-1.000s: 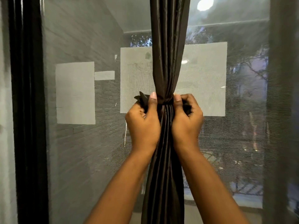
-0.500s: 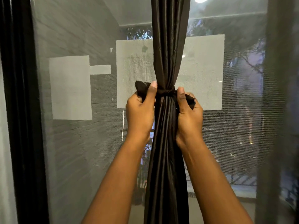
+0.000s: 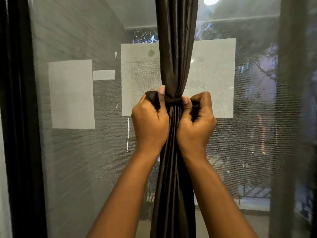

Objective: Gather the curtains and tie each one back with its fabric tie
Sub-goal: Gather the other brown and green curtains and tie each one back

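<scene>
The left hand (image 3: 149,121) and the right hand (image 3: 195,122) each clench one end of the dark fabric tie (image 3: 173,101), evidently to cinch its knot around the gathered dark satin curtain (image 3: 175,57), which hangs before the mesh-screened window (image 3: 248,134).

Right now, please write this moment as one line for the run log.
step: tightening knot | left hand: grips tie end | right hand: grips other tie end | fabric tie: cinched around gathered curtain
</scene>
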